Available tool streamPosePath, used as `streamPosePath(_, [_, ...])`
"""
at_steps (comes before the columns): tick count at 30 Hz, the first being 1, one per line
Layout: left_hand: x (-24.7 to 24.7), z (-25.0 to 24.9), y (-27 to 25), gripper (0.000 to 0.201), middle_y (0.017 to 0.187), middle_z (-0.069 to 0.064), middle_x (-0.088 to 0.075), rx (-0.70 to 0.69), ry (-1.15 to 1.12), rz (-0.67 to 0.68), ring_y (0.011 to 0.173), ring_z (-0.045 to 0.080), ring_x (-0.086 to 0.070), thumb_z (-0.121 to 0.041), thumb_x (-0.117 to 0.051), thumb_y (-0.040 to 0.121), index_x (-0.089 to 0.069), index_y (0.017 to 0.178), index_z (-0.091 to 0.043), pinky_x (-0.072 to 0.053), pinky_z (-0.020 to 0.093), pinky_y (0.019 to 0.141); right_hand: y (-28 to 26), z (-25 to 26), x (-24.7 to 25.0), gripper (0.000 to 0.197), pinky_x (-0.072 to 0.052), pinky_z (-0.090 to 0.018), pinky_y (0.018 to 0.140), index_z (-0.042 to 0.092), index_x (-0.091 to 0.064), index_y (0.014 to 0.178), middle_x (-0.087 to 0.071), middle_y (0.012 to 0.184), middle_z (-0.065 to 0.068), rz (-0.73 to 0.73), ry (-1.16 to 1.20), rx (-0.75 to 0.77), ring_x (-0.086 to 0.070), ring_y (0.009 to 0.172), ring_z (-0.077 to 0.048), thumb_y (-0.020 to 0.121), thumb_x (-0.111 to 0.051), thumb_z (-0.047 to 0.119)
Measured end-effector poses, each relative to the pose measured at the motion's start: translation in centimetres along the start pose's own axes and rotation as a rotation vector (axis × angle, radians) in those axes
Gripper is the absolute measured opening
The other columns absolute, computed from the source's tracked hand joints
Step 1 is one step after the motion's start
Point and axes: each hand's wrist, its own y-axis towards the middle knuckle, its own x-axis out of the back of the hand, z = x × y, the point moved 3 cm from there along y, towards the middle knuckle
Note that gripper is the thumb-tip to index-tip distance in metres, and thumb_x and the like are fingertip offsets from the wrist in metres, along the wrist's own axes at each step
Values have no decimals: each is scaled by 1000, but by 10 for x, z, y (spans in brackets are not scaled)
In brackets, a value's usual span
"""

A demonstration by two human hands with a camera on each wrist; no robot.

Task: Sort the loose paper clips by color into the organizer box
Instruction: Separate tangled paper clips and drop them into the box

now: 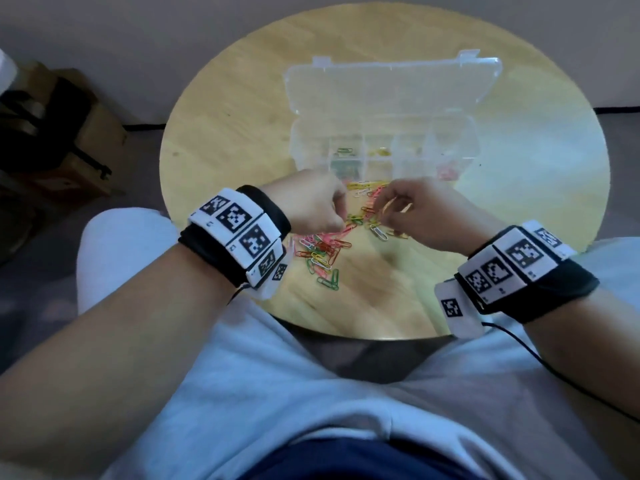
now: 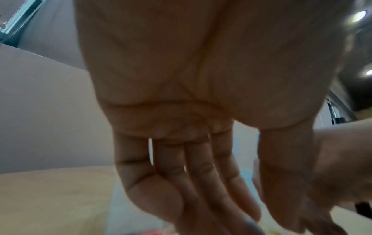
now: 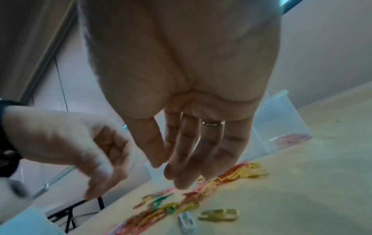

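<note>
hands [image 1: 360, 206], mixed-colour paper clips [image 1: 323, 252], clear organizer box [image 1: 384, 147]

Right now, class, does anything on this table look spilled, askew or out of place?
Yes: the paper clips lie in a loose mixed-colour scatter on the round table, in front of the open organizer box, not in its compartments. Only a few sit inside. The box itself stands square with its lid folded back; nothing looks damaged.
</note>
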Motion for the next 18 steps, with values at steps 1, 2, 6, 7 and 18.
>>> streamPosePath(1, [-8, 6, -1, 5, 78, -13, -61, 21, 22, 29, 69, 1, -55, -22, -69, 84, -70, 89, -20, -37, 21, 54, 2, -3, -1, 13, -52, -30, 65, 25, -68, 89, -69, 82, 3, -16, -21, -12, -67, 73, -21, 87, -64, 13])
streamPosePath(2, [-13, 12, -2, 5, 79, -11, -62, 39, 37, 36, 68, 3, -55, -22, -70, 84, -70, 89, -20, -37, 22, 53, 2, -5, -2, 13, -52, -30, 65, 25, -69, 89, -69, 83, 2, -27, -38, -24, -66, 73, -20, 87, -64, 14])
streamPosePath(6, [-23, 15, 4, 5, 86, -8, -65, 59, 25, -69, 79, 12, -61, -23, -70, 82, -69, 86, -24, -46, 27, 66, 4, -10, -5, 12, -43, -20, 61, 23, -75, 91, -66, 83, 5, -69, -111, -42, -54, 67, -7, 86, -66, 17])
streamPosePath(7, [-24, 13, 7, 5, 85, -8, -64, 46, 14, -91, 82, 14, -61, -22, -70, 82, -69, 86, -24, -46, 27, 68, 5, -10, -6, 13, -44, -22, 62, 23, -76, 91, -66, 83, 5, -74, -132, -43, -54, 67, -7, 85, -66, 17])
streamPosePath(18, [-39, 11, 16, 29, 119, 1, -54, -61, 71, -108, 109, 21, -53, -22, -67, 87, -65, 116, -19, -39, 29, 84, 19, -7, -19, 17, -53, -28, 72, 31, -77, 90, -71, 87, 4, -11, -233, -108, -63, 79, -15, 83, -67, 19])
